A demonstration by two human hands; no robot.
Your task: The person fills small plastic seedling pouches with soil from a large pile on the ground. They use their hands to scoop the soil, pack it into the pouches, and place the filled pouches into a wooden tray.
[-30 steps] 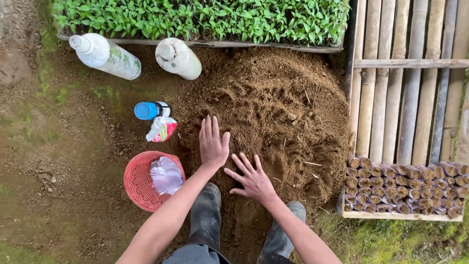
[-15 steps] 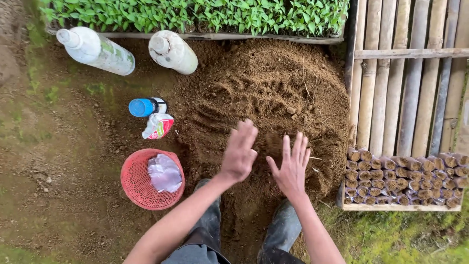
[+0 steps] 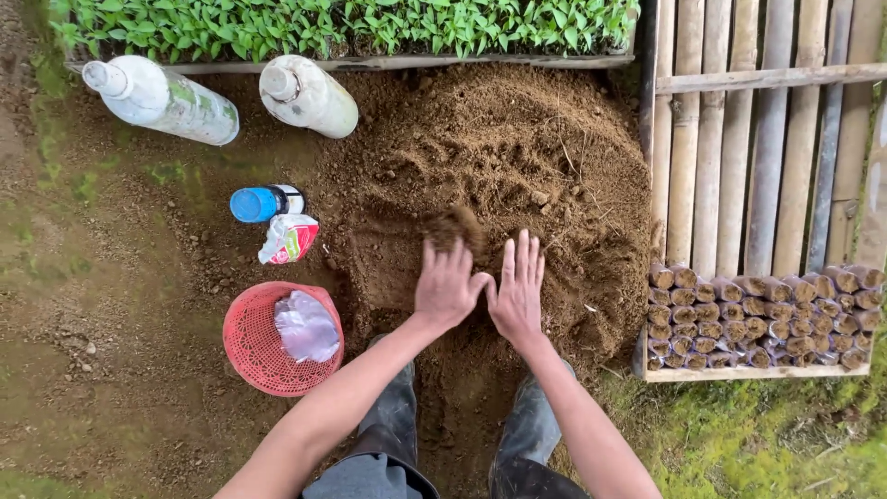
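Both your hands lie flat, palms down, fingers spread, gripping nothing, left hand (image 3: 445,285) and right hand (image 3: 517,288) touching at the thumbs on the near part of the soil pile (image 3: 517,148), a red basket (image 3: 251,349) off to the left.

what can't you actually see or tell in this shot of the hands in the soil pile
Head view, the only one:
- Palms of the left hand and right hand: face down on the soil pile, so any soil under them is hidden.
- Red basket: a crumpled plastic bag covers what lies in it.
- Seedling tray: cut off by the top edge.
- Boots: partly behind the forearms.
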